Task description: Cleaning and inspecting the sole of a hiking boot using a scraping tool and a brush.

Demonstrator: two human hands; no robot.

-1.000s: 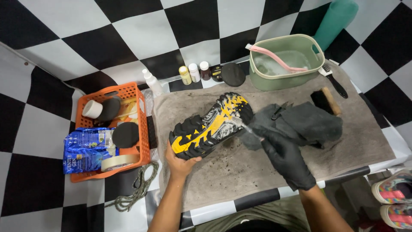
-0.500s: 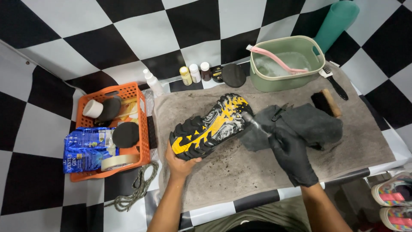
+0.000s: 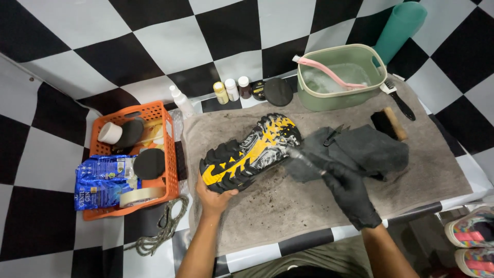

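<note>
Bare left hand (image 3: 213, 198) grips the upturned shoe (image 3: 249, 152) at the heel; gloved right hand (image 3: 350, 193) clenches a brush (image 3: 303, 157) against the sole. Dark cloth (image 3: 368, 149) just beside; orange basket (image 3: 157, 110) left, green tub (image 3: 339, 95) behind.

A shoe-cleaning workstation: towel-covered bench (image 3: 411, 170), soapy wash basin (image 3: 339, 77), brushes (image 3: 388, 123), polish bottles (image 3: 231, 90).

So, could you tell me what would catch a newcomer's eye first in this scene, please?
The black shoe with a bright yellow lugged sole lies sole-up mid-table on a soiled grey towel; the bare left hand steadies its heel while the black-gloved right hand puts a thin tool to the sole. The bold black-and-white chequered backdrop surrounds everything, with an orange plastic basket at left.
</note>
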